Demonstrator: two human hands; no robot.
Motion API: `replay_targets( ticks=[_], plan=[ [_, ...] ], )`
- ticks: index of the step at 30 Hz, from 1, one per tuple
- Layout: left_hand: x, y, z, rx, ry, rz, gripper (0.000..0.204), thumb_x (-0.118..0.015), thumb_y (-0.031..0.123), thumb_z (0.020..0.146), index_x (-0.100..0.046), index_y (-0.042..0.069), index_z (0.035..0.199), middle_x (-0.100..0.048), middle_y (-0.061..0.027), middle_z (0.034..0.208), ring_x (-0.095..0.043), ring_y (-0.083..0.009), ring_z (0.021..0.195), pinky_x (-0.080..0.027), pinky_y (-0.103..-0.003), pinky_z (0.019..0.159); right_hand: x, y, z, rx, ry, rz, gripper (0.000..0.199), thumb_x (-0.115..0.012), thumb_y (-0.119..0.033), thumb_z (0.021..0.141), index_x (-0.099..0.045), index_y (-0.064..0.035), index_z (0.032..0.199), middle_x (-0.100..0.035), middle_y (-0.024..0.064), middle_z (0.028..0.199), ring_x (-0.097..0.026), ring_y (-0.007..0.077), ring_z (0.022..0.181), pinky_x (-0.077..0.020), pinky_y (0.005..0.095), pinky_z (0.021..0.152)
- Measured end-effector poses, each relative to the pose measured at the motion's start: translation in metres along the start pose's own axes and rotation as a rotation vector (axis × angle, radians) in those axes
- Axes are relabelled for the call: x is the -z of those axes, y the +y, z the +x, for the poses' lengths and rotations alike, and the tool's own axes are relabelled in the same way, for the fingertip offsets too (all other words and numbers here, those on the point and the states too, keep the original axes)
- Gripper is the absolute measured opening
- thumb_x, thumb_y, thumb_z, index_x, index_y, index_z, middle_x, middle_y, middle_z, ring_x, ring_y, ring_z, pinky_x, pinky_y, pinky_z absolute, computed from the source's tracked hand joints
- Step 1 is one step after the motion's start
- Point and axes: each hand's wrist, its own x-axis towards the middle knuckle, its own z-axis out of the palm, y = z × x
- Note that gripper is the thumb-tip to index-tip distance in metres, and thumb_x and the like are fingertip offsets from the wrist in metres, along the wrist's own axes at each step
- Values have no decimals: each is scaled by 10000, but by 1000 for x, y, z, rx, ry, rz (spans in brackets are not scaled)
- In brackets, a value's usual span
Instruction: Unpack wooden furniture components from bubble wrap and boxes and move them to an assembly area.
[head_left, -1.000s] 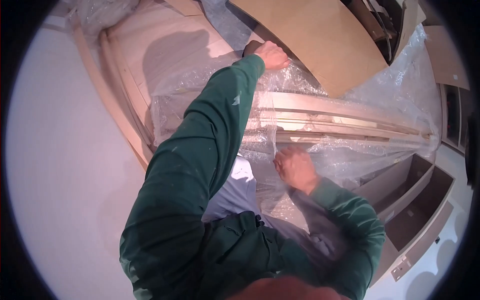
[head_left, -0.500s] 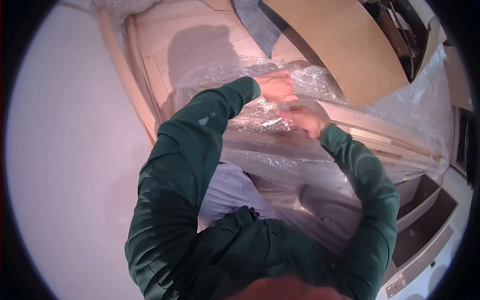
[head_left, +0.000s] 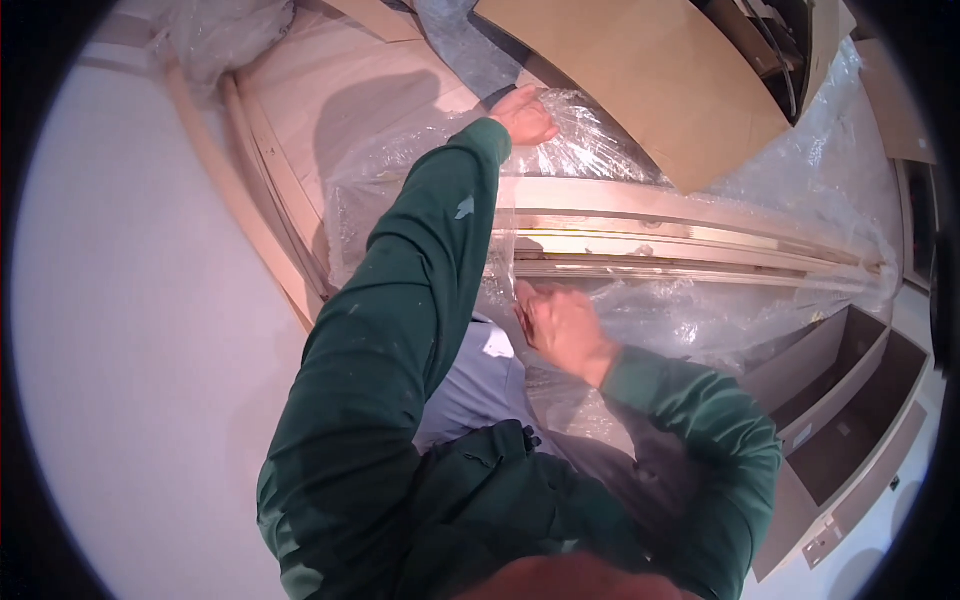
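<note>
Left hand (head_left: 527, 115) pressed flat, fingers together, on clear plastic wrap (head_left: 590, 150) at far side of wooden slat bundle (head_left: 680, 235). Right hand (head_left: 562, 325) pinching wrap at bundle's near edge; grip partly hidden. Wrap opened, bunched around near end; far end toward dark cabinet boxes (head_left: 850, 400) still sleeved, so unwrapping looks roughly half done. Bundle lies on floor, long axis left-right. Cardboard sheet (head_left: 640, 70) beyond bundle.
</note>
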Motion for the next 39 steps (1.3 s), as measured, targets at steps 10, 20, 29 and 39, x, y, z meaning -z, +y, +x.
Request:
replay_targets(
  ticks=[10,20,29,39],
  plan=[
    [59,26,-56,9,73,-591,330,-481,320,929,-700,126,776,-705,-18,874,-606,-186,962,-299,-437,997,36,42,49,-272,-402,527,401,-619,-416,921,-645,-42,1062,-650,93,942,-620,178,858,-519,342,722],
    [72,21,-145,-78,42,-373,384,-552,336,917,-636,101,625,-607,-48,652,-572,-205,823,-382,-375,894,-39,13,156,-579,-445,1009,345,-608,-357,939,-606,-57,1111,-629,67,952,-582,173,837,-471,272,647],
    [15,-33,-129,161,-34,-122,421,-498,435,931,-658,147,669,-632,-33,705,-603,-215,884,-380,-381,1016,-4,-64,76,-29,-202,246,182,-551,-155,872,-557,12,943,-601,261,773,-624,408,747,-485,507,654],
    [10,-42,-101,274,-170,-313,332,-541,443,898,-706,155,878,-661,-33,859,-574,-185,1062,-319,-403,1045,-25,-8,42,440,-162,58,309,-583,-316,890,-630,-22,972,-635,125,824,-632,308,805,-499,410,739]
  ],
)
